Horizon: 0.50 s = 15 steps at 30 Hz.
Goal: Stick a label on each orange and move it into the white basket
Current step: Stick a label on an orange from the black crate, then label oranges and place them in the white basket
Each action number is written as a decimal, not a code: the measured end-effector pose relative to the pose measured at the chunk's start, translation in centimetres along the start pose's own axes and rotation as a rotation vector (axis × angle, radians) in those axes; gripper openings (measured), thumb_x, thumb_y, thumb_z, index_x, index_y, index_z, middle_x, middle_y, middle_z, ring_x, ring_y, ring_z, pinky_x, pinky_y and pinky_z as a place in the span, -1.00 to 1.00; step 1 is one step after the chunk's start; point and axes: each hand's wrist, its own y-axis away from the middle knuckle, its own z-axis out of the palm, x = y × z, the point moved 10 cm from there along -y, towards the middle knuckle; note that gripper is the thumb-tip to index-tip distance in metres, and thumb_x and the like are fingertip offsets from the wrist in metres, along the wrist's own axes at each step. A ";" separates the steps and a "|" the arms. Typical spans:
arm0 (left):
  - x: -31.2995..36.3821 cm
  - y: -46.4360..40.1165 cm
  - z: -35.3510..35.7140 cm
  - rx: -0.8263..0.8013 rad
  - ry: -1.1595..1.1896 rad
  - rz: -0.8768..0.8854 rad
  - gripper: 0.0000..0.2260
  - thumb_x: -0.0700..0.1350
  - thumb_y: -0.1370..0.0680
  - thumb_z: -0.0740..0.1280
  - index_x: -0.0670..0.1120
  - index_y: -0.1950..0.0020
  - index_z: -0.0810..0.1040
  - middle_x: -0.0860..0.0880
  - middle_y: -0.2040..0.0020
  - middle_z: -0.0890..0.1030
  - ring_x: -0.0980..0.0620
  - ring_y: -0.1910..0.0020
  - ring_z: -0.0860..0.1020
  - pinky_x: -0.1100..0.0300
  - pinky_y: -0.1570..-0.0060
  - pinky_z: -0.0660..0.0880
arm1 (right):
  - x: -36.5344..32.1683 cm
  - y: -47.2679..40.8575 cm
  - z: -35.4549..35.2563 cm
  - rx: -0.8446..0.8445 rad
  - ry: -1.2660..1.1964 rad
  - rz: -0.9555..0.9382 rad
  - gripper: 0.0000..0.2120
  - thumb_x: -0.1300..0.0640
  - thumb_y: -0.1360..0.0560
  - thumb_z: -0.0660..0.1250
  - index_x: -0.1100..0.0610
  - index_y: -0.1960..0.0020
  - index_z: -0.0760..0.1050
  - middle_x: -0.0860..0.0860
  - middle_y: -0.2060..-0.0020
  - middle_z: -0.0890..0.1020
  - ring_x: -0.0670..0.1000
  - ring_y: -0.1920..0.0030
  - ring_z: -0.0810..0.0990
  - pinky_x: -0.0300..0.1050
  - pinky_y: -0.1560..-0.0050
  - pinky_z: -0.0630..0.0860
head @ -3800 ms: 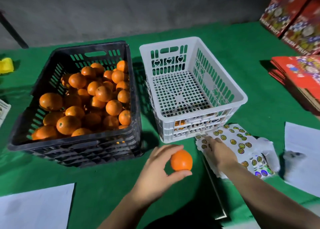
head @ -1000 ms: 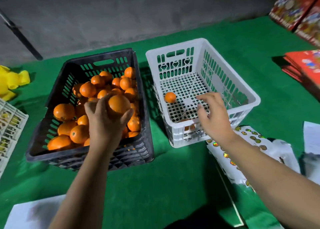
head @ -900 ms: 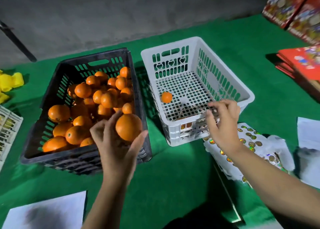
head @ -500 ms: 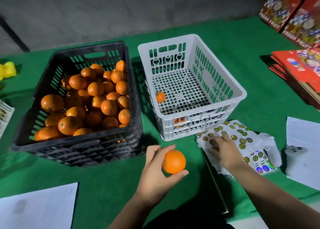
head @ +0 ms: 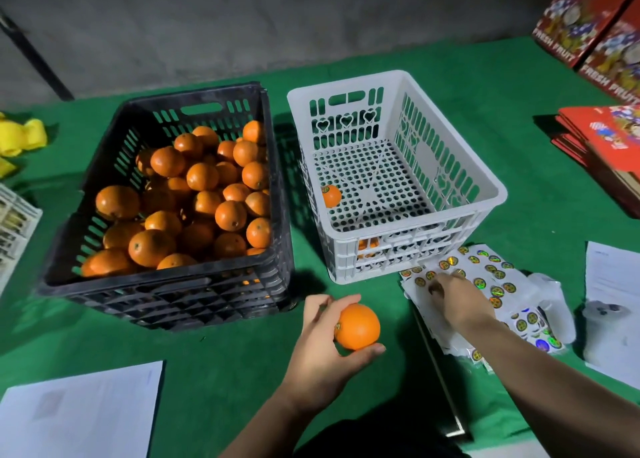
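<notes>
Orange fruit, one orange (head: pixel 357 326), is clamped between the thumb and curled fingers of the left hand (head: pixel 323 350), near the white basket (head: pixel 486 194). Right hand (head: pixel 457 300) fingertips are pressed together onto the label sheet (head: pixel 498 284); whether a label is pinched cannot be told. One labelled orange (head: pixel 331 195) is seen inside the basket.

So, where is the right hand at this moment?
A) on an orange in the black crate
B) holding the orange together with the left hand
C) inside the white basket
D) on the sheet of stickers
D: the right hand rests with its fingers on the sticker sheet just in front of the white basket, while the left hand alone holds the orange.
</notes>
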 end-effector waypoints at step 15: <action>-0.6 0.1 -0.2 0.026 0.041 -0.044 -0.35 0.37 -0.33 0.56 0.42 -0.37 0.42 0.34 -0.29 0.22 0.34 -0.22 0.47 0.39 -0.20 0.50 | 3.5 0.7 -0.1 0.141 -0.899 0.249 -0.92 0.18 -0.56 0.42 0.03 0.08 0.63 0.03 0.11 0.69 0.08 0.08 0.65 -0.14 0.25 0.48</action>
